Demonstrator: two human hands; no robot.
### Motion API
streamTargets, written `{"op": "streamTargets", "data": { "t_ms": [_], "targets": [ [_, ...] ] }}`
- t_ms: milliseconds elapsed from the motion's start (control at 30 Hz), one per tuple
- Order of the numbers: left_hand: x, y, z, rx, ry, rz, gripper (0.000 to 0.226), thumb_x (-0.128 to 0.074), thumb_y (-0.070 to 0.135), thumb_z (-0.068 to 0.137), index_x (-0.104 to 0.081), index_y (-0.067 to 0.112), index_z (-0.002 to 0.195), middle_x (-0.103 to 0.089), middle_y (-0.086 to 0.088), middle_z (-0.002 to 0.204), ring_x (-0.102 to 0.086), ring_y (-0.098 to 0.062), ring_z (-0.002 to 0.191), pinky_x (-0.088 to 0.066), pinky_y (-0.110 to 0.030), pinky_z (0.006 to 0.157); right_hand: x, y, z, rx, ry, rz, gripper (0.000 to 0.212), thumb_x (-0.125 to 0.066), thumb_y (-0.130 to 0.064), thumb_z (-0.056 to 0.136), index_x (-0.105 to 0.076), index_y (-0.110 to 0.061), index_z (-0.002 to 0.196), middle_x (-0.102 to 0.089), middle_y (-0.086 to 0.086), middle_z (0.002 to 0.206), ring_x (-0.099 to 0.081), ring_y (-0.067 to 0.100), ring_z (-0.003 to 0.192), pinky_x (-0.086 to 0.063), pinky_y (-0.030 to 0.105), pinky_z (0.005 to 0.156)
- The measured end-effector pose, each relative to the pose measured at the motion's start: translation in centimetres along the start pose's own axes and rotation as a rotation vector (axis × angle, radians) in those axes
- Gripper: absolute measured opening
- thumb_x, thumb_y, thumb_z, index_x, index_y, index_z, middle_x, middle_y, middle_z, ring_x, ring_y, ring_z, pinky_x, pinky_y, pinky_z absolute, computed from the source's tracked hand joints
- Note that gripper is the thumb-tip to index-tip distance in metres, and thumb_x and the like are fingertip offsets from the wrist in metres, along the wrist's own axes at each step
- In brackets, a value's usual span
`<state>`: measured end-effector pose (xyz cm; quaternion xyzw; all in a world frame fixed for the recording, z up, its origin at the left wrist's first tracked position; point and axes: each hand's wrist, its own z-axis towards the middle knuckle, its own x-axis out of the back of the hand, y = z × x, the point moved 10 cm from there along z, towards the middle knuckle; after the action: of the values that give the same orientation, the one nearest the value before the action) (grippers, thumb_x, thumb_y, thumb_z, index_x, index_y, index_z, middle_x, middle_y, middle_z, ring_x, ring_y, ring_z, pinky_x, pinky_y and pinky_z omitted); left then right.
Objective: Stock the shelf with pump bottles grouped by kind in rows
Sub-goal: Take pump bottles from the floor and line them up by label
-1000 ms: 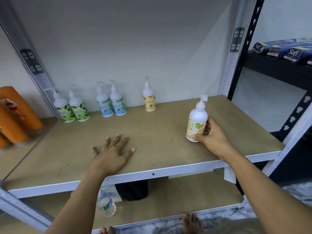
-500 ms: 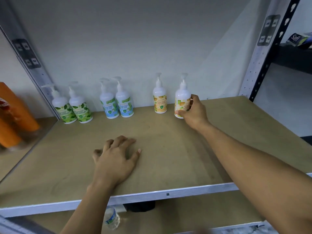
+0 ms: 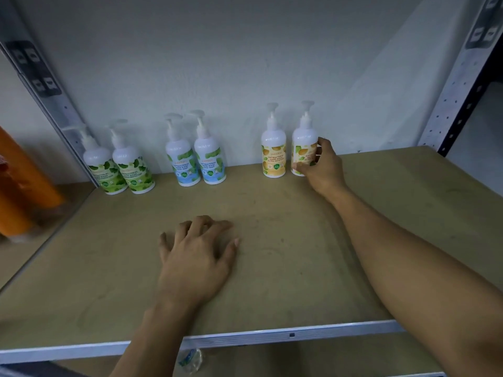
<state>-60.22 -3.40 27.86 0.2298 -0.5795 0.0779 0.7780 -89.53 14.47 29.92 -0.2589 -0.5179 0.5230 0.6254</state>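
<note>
Along the back wall of the wooden shelf stand three pairs of white pump bottles. Two green-label bottles are at the left, two blue-label bottles in the middle. At the right an orange-label bottle stands beside a second orange-label bottle. My right hand grips that second bottle from its right side, thumb low on the label. My left hand rests palm down on the shelf board, fingers slightly bent, holding nothing.
Orange bottles lie on the neighbouring shelf at the far left. Metal uprights frame the shelf at both back corners. A clear water bottle shows below the front rail.
My right hand carried the orange-label bottle from the front right of the shelf to the back wall and set it beside the other orange one. My left hand's fingers drew in slightly.
</note>
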Motion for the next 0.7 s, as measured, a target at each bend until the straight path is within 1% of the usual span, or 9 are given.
{"op": "streamTargets", "data": {
  "t_ms": [67, 133, 233, 267, 333, 433, 500, 600, 700],
  "targets": [
    [-0.4, -0.1, 0.1, 0.007, -0.027, -0.016, 0.054, -0.026, 0.073, 0.09, -0.046, 0.05, 0.135, -0.039, 0.022, 0.144, -0.03, -0.012, 0.139, -0.015, -0.065, 0.116, -0.1, 0.1, 0.2, 0.002, -0.035, 0.012, 0.079, -0.083, -0.015, 0.078, -0.041, -0.019, 0.144, -0.056, -0.008, 0.119, -0.058, 0.012, 0.102, -0.045, 0.022, 0.082],
    [-0.6, -0.2, 0.2, 0.007, -0.045, -0.026, 0.06, -0.022, 0.075, 0.088, -0.043, 0.05, 0.139, -0.034, 0.02, 0.151, -0.025, -0.01, 0.144, -0.011, -0.066, 0.115, -0.1, 0.6, 0.4, -0.013, -0.084, 0.036, 0.078, -0.081, -0.014, 0.08, -0.039, -0.022, 0.146, -0.055, -0.009, 0.123, -0.058, 0.011, 0.107, -0.048, 0.026, 0.09],
    [-0.7, -0.2, 0.2, 0.005, -0.057, -0.034, 0.062, -0.02, 0.075, 0.089, -0.042, 0.049, 0.141, -0.032, 0.019, 0.155, -0.022, -0.009, 0.147, -0.01, -0.067, 0.116, -0.3, 1.2, 0.7, -0.025, -0.155, 0.043, 0.07, -0.077, -0.01, 0.081, -0.045, -0.022, 0.143, -0.061, -0.008, 0.129, -0.062, 0.011, 0.113, -0.052, 0.036, 0.1],
    [-0.7, -0.1, 0.3, 0.006, -0.065, -0.034, 0.06, -0.023, 0.073, 0.091, -0.041, 0.048, 0.143, -0.031, 0.018, 0.157, -0.021, -0.009, 0.148, -0.009, -0.067, 0.116, -0.3, 1.4, 0.8, -0.025, -0.161, 0.043, 0.068, -0.075, -0.009, 0.081, -0.046, -0.021, 0.142, -0.063, -0.005, 0.13, -0.063, 0.012, 0.113, -0.052, 0.04, 0.101],
    [-0.8, -0.1, 0.3, 0.009, -0.076, -0.031, 0.059, -0.026, 0.07, 0.092, -0.041, 0.047, 0.144, -0.03, 0.018, 0.158, -0.018, -0.008, 0.15, -0.009, -0.066, 0.117, -0.2, 1.5, 0.8, -0.026, -0.151, 0.051, 0.067, -0.075, -0.006, 0.081, -0.048, -0.02, 0.141, -0.064, -0.003, 0.13, -0.064, 0.014, 0.114, -0.053, 0.042, 0.101],
    [-0.8, -0.1, 0.3, 0.012, -0.081, -0.033, 0.059, -0.026, 0.069, 0.092, -0.04, 0.047, 0.145, -0.029, 0.019, 0.159, -0.017, -0.008, 0.15, -0.009, -0.064, 0.118, -0.1, 1.4, 0.6, -0.031, -0.118, 0.061, 0.068, -0.078, -0.005, 0.08, -0.049, -0.019, 0.14, -0.064, 0.0, 0.13, -0.064, 0.015, 0.114, -0.053, 0.041, 0.101],
    [-0.9, -0.1, 0.3, 0.01, -0.087, -0.032, 0.061, -0.024, 0.072, 0.091, -0.039, 0.047, 0.145, -0.029, 0.019, 0.159, -0.016, -0.009, 0.15, -0.009, -0.064, 0.118, 0.1, 1.1, 0.5, -0.02, -0.095, 0.049, 0.07, -0.08, -0.006, 0.079, -0.048, -0.018, 0.14, -0.064, 0.001, 0.13, -0.064, 0.017, 0.113, -0.053, 0.038, 0.1],
    [-0.9, 0.1, 0.3, 0.002, -0.087, -0.028, 0.073, -0.012, 0.078, 0.083, -0.038, 0.048, 0.145, -0.028, 0.019, 0.159, -0.016, -0.008, 0.15, -0.01, -0.064, 0.118, 0.1, 0.5, 0.3, 0.0, -0.063, 0.023, 0.069, -0.082, -0.007, 0.079, -0.049, -0.016, 0.138, -0.064, 0.002, 0.127, -0.064, 0.017, 0.108, -0.053, 0.032, 0.095],
    [-0.9, 0.2, 0.3, 0.001, -0.081, -0.029, 0.08, -0.007, 0.079, 0.078, -0.038, 0.048, 0.145, -0.028, 0.02, 0.159, -0.015, -0.008, 0.15, -0.01, -0.064, 0.118, -0.1, 0.0, 0.2, 0.028, -0.035, -0.022, 0.067, -0.083, -0.011, 0.078, -0.049, -0.014, 0.136, -0.064, 0.003, 0.124, -0.064, 0.019, 0.107, -0.052, 0.03, 0.089]
  ]
}}
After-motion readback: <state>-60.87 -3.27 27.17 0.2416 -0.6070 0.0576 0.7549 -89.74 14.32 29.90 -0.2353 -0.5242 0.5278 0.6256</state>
